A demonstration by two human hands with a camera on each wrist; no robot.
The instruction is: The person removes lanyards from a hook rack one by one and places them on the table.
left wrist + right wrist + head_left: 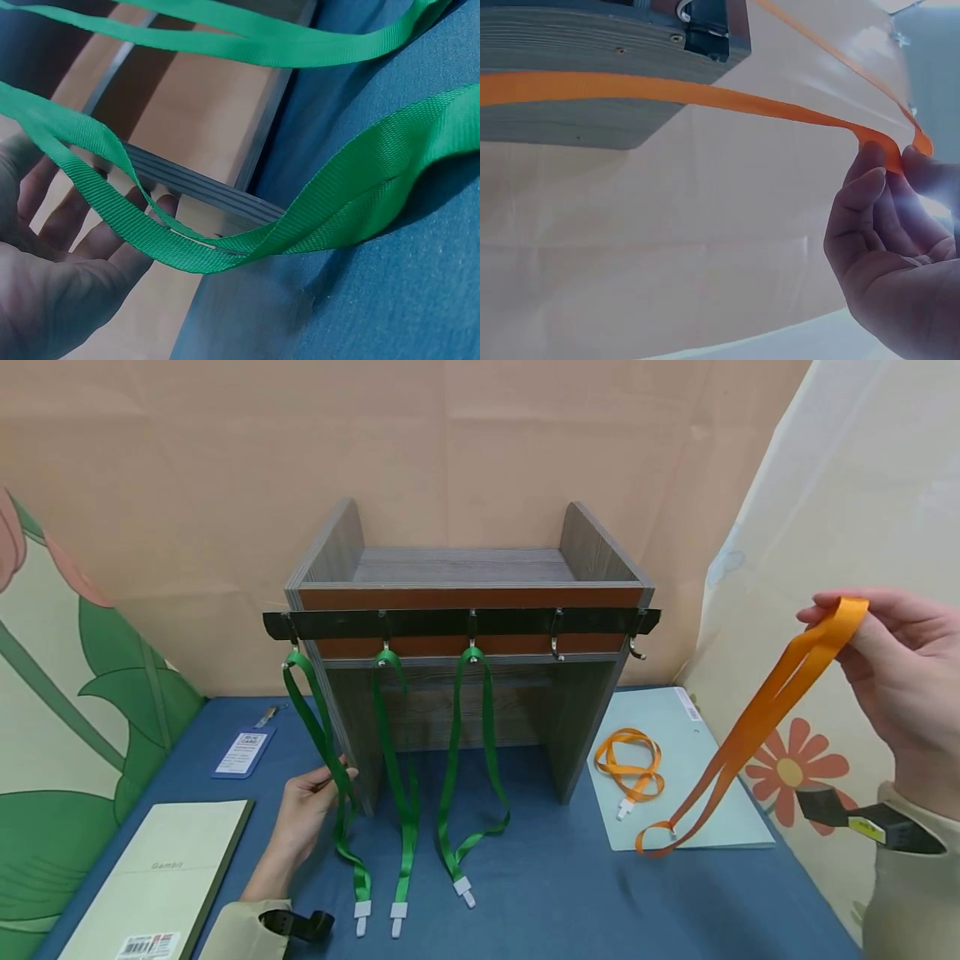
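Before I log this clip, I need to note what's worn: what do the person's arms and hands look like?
The left sleeve and right sleeve are long and beige. A black wrist mount shows at each: the left mount looks plain, the right mount bears a yellow label. No gloves show on the left hand or right hand.

- Grey wooden shelf unit (465, 565): middle back of the blue cloth-covered table (555, 893).
- Long black hook rail (435, 623): across the shelf's front.
- Three green ribbon lanyards (408, 835): on the rail's left and middle hooks; left hand (307, 802) at the leftmost.
- Pale rectangular book (161, 860): front left, blue plastic card holder (243, 752) behind it.
- Pale blue flat folder (690, 752): right of the shelf, coiled orange ribbon lanyard (626, 769) on top.
- Long orange ribbon lanyard (776, 714): far right, below the right hand (888, 652).
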